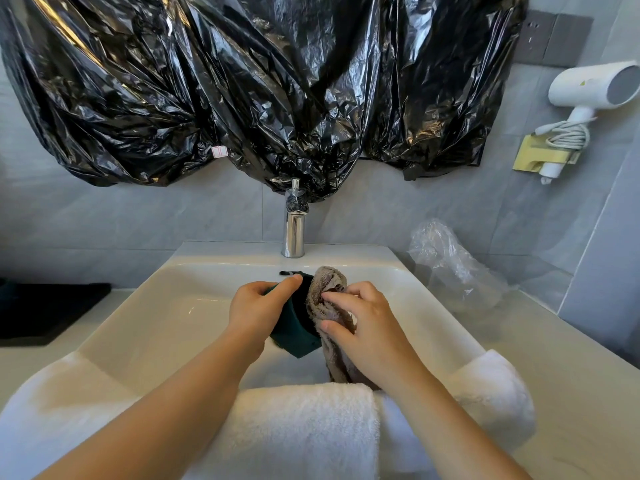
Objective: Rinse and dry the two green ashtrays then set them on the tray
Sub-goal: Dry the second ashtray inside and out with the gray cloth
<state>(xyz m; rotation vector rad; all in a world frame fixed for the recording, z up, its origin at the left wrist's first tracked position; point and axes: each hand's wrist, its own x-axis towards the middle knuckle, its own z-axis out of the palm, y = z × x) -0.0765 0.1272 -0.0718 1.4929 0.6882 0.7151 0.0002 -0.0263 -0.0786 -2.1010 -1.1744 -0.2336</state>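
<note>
Nearest my remote view, a white towel (301, 420) lay draped over the front rim of the sink (156, 306), and both bare forearms reached out across it over the basin. The left hand (256, 306) came in from the lower left, wrist nearly straight, its fingers curled round a green ashtray (294, 337) and its forefinger laid along the upper edge. The right hand (363, 327) came in from the lower right, fingers bent, pinching a brown-grey cloth (325, 289) and pressing it against the ashtray's right side; the cloth's tail hung down toward the towel. The ashtray was held above the basin, clear of the bowl, standing on edge with one corner pointing down and its dark hollow turned toward the cloth; what I could see of it ran from low and near to high and far. Beyond the hands rose a chrome faucet (293, 226). A black tray (48, 310) sat on the counter well to the left, a crumpled clear plastic bag (450, 265) to the right. Black plastic sheeting (242, 81) hung on the wall above, beside a white hair dryer (595, 88).
</note>
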